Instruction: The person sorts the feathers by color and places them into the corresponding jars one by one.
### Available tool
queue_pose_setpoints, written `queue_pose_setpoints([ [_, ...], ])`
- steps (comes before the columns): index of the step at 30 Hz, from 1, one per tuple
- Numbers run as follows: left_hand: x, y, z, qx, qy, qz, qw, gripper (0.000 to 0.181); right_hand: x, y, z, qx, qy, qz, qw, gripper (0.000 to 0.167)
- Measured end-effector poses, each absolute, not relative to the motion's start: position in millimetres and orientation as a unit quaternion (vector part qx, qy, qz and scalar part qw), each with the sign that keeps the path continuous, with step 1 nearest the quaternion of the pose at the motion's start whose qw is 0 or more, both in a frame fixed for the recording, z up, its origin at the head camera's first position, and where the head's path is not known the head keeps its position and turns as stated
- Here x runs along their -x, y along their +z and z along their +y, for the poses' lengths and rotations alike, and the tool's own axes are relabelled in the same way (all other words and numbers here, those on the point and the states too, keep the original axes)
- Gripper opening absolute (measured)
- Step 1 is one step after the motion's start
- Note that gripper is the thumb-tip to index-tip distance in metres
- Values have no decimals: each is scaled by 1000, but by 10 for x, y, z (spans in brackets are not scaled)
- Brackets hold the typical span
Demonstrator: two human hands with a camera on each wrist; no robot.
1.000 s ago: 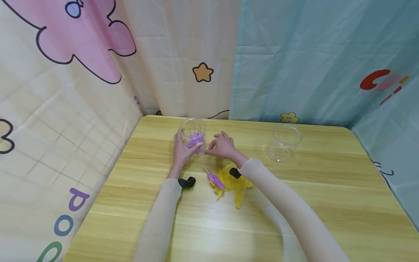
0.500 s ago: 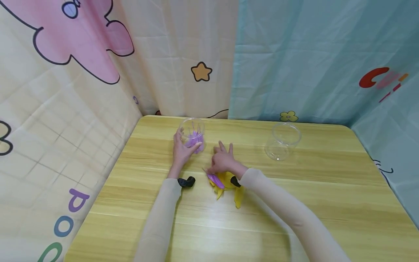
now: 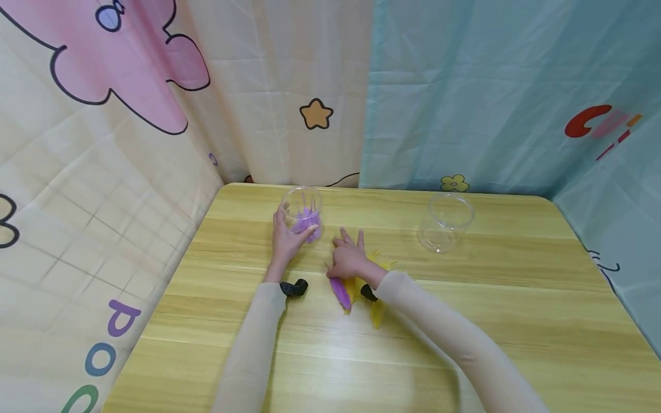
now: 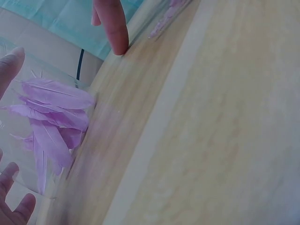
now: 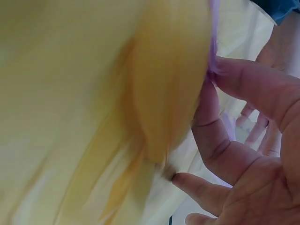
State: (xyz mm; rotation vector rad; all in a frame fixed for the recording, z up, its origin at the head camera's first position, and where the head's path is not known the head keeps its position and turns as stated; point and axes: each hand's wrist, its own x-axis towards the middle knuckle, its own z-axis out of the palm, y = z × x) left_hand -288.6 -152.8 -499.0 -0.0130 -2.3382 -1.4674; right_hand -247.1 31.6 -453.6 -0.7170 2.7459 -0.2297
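Note:
My left hand [image 3: 286, 241] grips a clear plastic cup [image 3: 317, 201] at the back left of the table, thumb on its near side. Inside the cup stand several purple feathers [image 4: 54, 117], quills upward. Nearer to me, my right hand [image 3: 350, 259] pinches a purple feather [image 3: 340, 293] by its quill between thumb and index finger, the other fingers spread. That feather lies along the left side of a pile of yellow feathers [image 3: 378, 315], which my right hand and wrist partly cover. In the right wrist view the yellow feathers [image 5: 164, 70] fill much of the frame, blurred.
A second clear cup [image 3: 445, 229] stands on the wooden table [image 3: 516, 258] to the right of my right hand. Behind the table hangs a printed curtain [image 3: 330, 69]. Black camera mounts [image 3: 294, 288] sit at my wrists.
My right hand has come from beside the cup back toward me to the feather pile and taken hold of the purple feather, which has turned slightly. My left hand stays on the cup.

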Motion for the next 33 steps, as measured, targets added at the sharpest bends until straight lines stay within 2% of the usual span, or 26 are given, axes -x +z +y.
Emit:
queue_pose_setpoints([
  [16,2882,-4986,-1524,2,-523,-832,184,101,2598,-4440,511,240,-203,924,218,33],
  [26,2882,-4988,-1519,5,-526,-830,186,105,2575,-4446,536,239,-209,924,212,27],
  [33,2881,-4988,-1521,5,-523,-832,188,101,2574,-4422,570,238,-218,923,209,17],
])
